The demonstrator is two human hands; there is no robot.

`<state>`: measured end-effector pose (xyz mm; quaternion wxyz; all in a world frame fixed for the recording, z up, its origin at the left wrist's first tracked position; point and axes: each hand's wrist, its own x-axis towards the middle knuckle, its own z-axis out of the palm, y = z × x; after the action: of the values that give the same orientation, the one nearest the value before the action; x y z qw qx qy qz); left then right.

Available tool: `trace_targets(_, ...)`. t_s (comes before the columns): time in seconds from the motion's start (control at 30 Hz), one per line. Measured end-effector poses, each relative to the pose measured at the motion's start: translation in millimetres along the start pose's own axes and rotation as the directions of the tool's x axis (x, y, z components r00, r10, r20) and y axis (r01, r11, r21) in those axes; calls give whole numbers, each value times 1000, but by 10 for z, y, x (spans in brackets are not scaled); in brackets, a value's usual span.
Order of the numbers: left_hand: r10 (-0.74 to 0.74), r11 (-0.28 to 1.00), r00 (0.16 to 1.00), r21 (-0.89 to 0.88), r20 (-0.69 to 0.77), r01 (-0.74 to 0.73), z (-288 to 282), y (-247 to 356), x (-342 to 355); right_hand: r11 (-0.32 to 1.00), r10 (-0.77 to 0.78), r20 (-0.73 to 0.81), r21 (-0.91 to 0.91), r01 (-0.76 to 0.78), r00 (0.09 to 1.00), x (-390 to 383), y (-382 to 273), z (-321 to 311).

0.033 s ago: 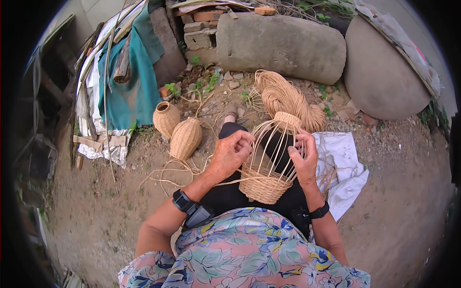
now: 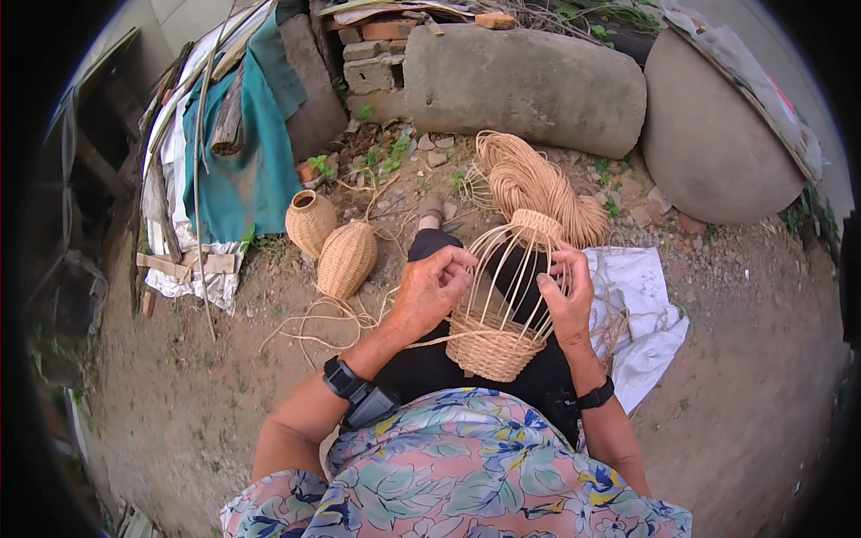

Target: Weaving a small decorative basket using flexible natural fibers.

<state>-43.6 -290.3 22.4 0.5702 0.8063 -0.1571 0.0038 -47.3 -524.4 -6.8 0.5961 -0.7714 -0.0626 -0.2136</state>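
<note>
A part-woven basket [image 2: 496,354] rests on my lap, with a dense woven base, long pale upright spokes and a narrow woven ring [image 2: 536,224] at the top. My left hand [image 2: 438,287] pinches at the spokes on the basket's left side; exactly what its fingertips hold is small. My right hand [image 2: 567,296] has its fingers curled round spokes on the right side. A loose cord [image 2: 421,342] runs leftward from the woven base. Two finished bulb-shaped baskets [image 2: 346,262] lie on the ground to the left. A large hank of tan cord [image 2: 543,179] lies beyond the ring.
A white sheet [image 2: 650,296] lies at right. Behind are a concrete cylinder [image 2: 525,81], a round grey slab [image 2: 717,134], stacked bricks [image 2: 368,72], a teal cloth [image 2: 233,161] and sticks leaning at left. Cord tangles across the dirt ground.
</note>
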Motion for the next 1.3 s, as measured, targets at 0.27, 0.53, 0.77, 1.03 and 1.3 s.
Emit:
trace_targets(0.27,-210,698,977,-697,20,165,86,-538,-107,1000,6,8,5,-6,1000,-2,-3,8)
trace_targets(0.53,-571,251,820,-960,-44,123,-31,-744,60,1000,11,11,-25,-11,1000,7,1,-8)
trace_targets(0.77,169,627,985,768,29,-130,-159,-760,423,999,-6,19,-32,6,1000,17,-1,9)
trace_targets(1.03,-131,919,975,347,-180,187,-646,-629,369,999,32,12,-35,-32,999,23,-6,14)
trace_targets(1.3,-255,875,925,-340,281,344,-263,257,30,999,35,10,-33,-34,999,83,86,95)
